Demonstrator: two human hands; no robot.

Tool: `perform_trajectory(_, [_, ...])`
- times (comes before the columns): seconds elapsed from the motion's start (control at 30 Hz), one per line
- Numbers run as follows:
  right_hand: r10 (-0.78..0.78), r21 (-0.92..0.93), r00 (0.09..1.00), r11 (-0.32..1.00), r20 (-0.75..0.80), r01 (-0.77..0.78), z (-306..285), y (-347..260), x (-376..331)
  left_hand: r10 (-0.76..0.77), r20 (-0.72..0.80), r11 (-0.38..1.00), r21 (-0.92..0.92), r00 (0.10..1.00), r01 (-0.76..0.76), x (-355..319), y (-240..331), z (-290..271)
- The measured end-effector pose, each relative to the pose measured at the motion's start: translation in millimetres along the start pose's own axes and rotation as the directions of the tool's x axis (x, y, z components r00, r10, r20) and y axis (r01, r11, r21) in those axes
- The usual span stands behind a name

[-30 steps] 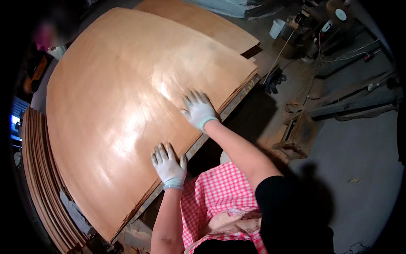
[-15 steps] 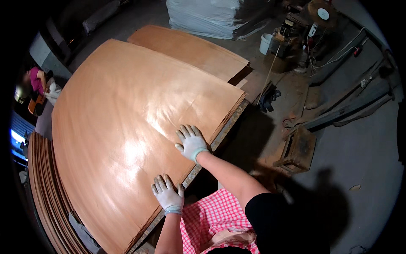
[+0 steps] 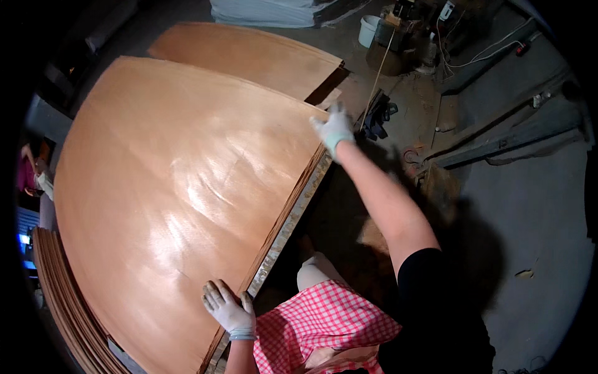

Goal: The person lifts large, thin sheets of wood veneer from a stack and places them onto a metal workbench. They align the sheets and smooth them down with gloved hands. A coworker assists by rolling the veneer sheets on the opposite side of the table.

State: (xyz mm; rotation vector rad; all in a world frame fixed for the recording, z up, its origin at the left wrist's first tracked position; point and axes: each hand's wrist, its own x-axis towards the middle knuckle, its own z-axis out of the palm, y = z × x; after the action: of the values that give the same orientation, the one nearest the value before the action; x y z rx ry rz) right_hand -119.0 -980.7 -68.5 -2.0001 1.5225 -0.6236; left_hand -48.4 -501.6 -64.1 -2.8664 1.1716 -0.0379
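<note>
Wide tan wood veneer sheets [image 3: 137,156] lie in a stack in front of me, the top one glossy and slightly rippled. My left hand [image 3: 232,311], in a white glove with stained fingertips, rests flat on the top sheet beside its near edge, fingers spread. At the far right corner of the stack is my right hand [image 3: 336,129], gloved too, arm stretched out. Its thumb and fingers look apart but are smeared by motion; whether it touches the corner I cannot tell. Along the near side, a metal edge [image 3: 274,249] runs under the sheets.
Behind is a second veneer stack [image 3: 249,53]. More sheets [image 3: 62,293] stand at the left. A white bucket [image 3: 369,31], a machine [image 3: 398,25] with cables and a long beam [image 3: 511,140] are to the right. A person [image 3: 31,171] is at the far left.
My right hand has moved from the near edge out to the far right corner. My left hand stays on the sheet. The view has shifted, and more ripples show in the top sheet.
</note>
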Motion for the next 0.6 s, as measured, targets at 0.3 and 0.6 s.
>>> perform_trajectory(0.3, [0.109,0.414,0.994,0.904,0.021,-0.108,15.6,69.4,26.8,0.138,0.101,0.990,-0.034,0.985,-0.135,11.6,-3.9,9.5])
perform_trajectory(0.6, [0.073,0.428,0.989,0.904,-0.129,-0.010,22.0,85.8,34.3,0.129,0.008,0.975,-0.182,0.992,-0.126,18.2,-10.7,-14.7])
